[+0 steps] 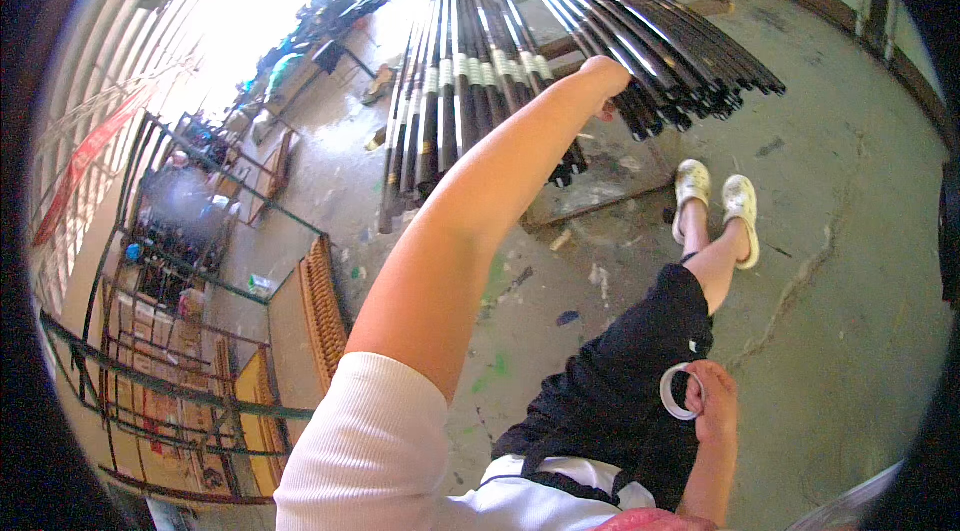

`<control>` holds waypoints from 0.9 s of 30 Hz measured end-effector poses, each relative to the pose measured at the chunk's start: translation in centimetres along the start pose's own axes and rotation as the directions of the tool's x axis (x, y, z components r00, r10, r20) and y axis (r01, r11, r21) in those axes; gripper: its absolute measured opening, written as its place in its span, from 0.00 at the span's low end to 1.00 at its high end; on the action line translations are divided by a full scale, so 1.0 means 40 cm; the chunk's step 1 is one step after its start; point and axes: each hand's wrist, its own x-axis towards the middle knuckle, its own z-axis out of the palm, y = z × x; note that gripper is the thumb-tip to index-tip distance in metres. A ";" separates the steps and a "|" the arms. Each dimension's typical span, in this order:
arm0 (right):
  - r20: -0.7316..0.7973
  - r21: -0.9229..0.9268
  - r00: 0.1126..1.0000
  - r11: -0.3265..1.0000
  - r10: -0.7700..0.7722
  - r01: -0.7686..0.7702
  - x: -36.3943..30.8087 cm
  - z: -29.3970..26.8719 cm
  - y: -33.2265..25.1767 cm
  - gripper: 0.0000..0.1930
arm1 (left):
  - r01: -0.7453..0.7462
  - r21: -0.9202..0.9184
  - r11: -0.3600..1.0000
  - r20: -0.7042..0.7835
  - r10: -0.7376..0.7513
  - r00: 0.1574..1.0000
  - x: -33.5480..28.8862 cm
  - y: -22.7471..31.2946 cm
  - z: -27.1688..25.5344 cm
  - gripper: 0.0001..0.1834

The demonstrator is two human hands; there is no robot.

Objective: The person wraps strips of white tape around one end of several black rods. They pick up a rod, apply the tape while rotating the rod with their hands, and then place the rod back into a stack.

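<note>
My left arm reaches forward to a bundle of long black poles. At the near left ends of that bundle is my left hand, bent downward. Most of its fingers are hidden behind the hand, so whether it grips a pole cannot be told. To its left lies a second group of dark poles with pale bands around them. Low on the right, beside my black shorts, my right hand is closed around the rim of a white ring that looks like a tape roll.
Under the poles' near ends is a flat board on the stained concrete floor. A metal-framed rack with boxes stands on the left. My feet wear pale clogs right of the board. Clutter lines the bright shutter wall.
</note>
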 end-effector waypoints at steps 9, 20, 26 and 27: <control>-0.011 -0.003 1.000 1.000 -0.009 0.009 0.015 -0.063 0.025 0.08 | 0.056 -0.090 0.994 -0.401 -0.087 0.912 0.055 0.011 0.089 0.13; -0.040 0.033 0.999 0.999 0.020 -0.018 -0.002 -0.063 0.013 0.08 | -0.253 -0.290 0.923 -0.559 0.051 0.828 -0.175 0.032 0.125 0.15; 0.000 0.020 0.999 0.998 0.052 -0.052 0.006 -0.018 0.041 0.08 | -0.510 -0.707 0.490 -0.357 0.375 0.856 -0.439 -0.124 0.148 0.10; 0.011 0.010 0.999 0.999 0.044 -0.044 0.006 -0.019 0.042 0.08 | -0.461 -0.787 0.410 -0.315 0.377 0.871 -0.467 -0.138 0.153 0.11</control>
